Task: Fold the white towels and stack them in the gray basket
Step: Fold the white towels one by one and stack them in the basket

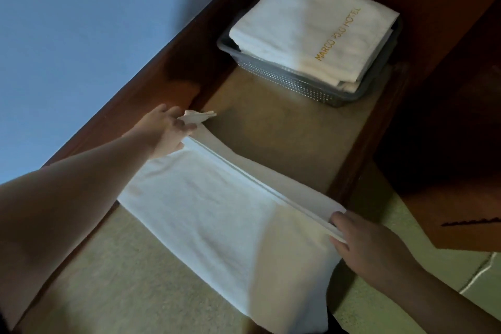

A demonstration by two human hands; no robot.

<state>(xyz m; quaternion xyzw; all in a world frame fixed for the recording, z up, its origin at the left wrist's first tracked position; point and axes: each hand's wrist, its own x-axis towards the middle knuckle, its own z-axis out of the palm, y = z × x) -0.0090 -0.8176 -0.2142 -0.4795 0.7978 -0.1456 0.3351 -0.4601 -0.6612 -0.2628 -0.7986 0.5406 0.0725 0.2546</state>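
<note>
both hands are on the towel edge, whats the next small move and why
Probably carry that held edge over and lay it down flat to finish the fold. The left hand pinches one corner and the right hand grips the other, with the towel stretched between them on the counter. Folded towels already fill the basket.

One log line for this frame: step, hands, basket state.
step: folding towel on tabletop | left hand: pinches far corner | right hand: grips near edge | gray basket: holds folded towels
</note>
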